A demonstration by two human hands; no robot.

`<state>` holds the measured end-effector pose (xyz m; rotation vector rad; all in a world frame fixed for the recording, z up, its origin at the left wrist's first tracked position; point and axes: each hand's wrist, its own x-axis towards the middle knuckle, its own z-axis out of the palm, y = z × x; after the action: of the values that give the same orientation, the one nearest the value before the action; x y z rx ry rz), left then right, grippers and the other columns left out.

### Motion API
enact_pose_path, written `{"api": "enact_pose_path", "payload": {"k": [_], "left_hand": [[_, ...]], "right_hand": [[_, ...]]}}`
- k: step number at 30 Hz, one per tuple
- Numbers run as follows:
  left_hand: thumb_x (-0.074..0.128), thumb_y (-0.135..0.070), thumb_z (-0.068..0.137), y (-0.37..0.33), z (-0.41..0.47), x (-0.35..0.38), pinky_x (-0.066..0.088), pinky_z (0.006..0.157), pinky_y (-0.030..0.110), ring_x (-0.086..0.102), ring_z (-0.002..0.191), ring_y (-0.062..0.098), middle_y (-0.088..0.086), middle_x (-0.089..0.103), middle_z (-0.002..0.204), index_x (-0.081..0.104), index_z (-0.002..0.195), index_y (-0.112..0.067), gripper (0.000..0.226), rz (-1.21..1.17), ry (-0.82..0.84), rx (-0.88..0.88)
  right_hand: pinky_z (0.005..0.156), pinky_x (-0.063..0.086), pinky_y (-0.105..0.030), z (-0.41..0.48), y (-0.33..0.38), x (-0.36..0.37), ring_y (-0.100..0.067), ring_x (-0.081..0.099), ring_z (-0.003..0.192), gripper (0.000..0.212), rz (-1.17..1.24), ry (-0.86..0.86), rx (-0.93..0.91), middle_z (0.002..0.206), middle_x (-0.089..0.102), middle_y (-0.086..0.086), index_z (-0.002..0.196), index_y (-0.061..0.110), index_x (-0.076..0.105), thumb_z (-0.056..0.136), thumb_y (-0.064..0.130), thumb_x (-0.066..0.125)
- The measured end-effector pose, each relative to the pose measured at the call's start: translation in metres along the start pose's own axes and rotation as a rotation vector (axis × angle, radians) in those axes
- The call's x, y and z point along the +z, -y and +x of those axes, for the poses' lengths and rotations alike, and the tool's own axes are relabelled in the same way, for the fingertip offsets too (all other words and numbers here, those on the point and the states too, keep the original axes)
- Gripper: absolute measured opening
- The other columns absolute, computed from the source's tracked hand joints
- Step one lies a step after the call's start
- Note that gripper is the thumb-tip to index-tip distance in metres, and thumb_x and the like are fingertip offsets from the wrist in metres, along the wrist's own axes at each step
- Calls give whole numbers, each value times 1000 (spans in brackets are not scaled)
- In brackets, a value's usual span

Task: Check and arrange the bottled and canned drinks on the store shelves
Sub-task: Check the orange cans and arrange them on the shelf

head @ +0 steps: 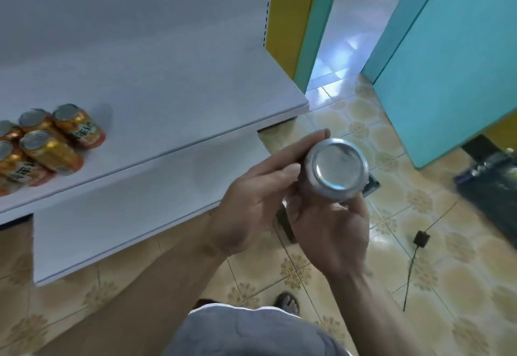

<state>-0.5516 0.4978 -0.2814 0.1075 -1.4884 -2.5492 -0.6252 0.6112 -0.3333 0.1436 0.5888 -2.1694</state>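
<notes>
Can: We hold a can (335, 172) in the air just off the right front corner of the shelves, above the floor. Its round silver end faces up at us, and our fingers hide most of its side.
Left hand: Our left hand (251, 199) grips the can from the left, with the fingers laid along its side and the thumb pressed near the rim.
Right hand: Our right hand (330, 235) clasps the can from below, thumb curled up against the rim. The two hands touch under the can.
Orange cans: A cluster of orange cans (47, 143) stands packed together at the left edge of the upper shelf (167, 89), close to its front edge, silver tops up.
Lower shelf: The white lower shelf (126, 215) juts out further forward under the upper one.
Floor: The floor (433, 285) has yellow patterned tiles. A thin black cable (409, 274) lies on it to our right.
Foot: A sandalled foot (286, 302) shows below our hands.
</notes>
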Motion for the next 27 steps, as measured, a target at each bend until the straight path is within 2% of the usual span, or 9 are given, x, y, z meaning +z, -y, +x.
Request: {"api": "enact_pose_path", "payload": {"k": [3, 5, 8, 12, 16, 19, 22, 24, 27], "left_hand": [[35, -9, 97, 22, 23, 33, 31, 119, 31, 43, 141, 17, 4, 52, 148, 49, 143, -11, 47, -1, -2, -56], [35, -11, 98, 35, 37, 48, 35, 116, 28, 46, 139, 17, 4, 55, 146, 50, 142, -10, 47, -8, -9, -79], [34, -15, 99, 51, 58, 55, 38, 113, 28, 50, 136, 17, 4, 59, 142, 51, 141, -8, 45, -10, -14, -118], [41, -20, 99, 76, 98, 45, 47, 105, 30, 60, 124, 19, 7, 67, 129, 63, 127, -8, 38, 64, -148, -171], [48, -29, 101, 108, 152, 24, 54, 94, 30, 67, 110, 19, 3, 74, 114, 73, 113, -16, 31, 183, -306, -351], [52, -23, 102, 137, 190, 7, 55, 70, 18, 69, 91, 14, 4, 75, 101, 74, 106, -14, 24, 287, -453, -513], [55, -20, 100, 175, 221, -8, 50, 64, 13, 63, 83, 10, 4, 73, 103, 71, 107, -14, 19, 441, -431, -640], [56, -20, 100, 203, 236, -15, 48, 65, 16, 60, 79, 9, 7, 72, 107, 70, 107, -15, 16, 506, -411, -721], [57, -21, 99, 247, 255, -19, 45, 63, 16, 60, 77, 8, 5, 70, 104, 67, 103, -19, 11, 555, -414, -818]], "right_hand": [[110, 35, -33, -5, 35, -33, -28, 58, 128, 52, 83, 35, 31, 135, 64, -16, 134, 2, 61, 104, 40, 41], [107, 39, -34, -5, 51, -49, -29, 60, 124, 53, 118, 17, 63, 131, 67, -17, 129, 1, 64, 103, 41, 43], [92, 54, -37, 2, 69, -60, -31, 68, 106, 47, 101, -51, 77, 118, 71, -18, 119, 1, 70, 90, 38, 68], [67, 58, -31, 20, 95, -80, -27, 64, 87, 63, 97, -155, 120, 106, 68, -17, 109, 2, 72, 58, 32, 94], [60, 53, -24, 50, 134, -108, -21, 60, 85, 50, -54, -466, 116, 104, 65, -12, 113, 10, 70, 74, 41, 79], [57, 50, -22, 76, 163, -131, -20, 60, 81, 55, -188, -639, 77, 96, 66, -9, 112, 13, 67, 67, 41, 83], [64, 44, -24, 102, 185, -163, -18, 57, 80, 39, -354, -823, 94, 96, 62, -8, 111, 12, 66, 78, 30, 71], [67, 46, -26, 117, 198, -192, -19, 58, 83, 42, -433, -920, 129, 102, 62, -11, 123, 8, 58, 86, 23, 70], [72, 52, -29, 139, 213, -245, -23, 63, 90, 40, -564, -991, 194, 111, 64, -16, 122, 11, 51, 88, 18, 73]]}}
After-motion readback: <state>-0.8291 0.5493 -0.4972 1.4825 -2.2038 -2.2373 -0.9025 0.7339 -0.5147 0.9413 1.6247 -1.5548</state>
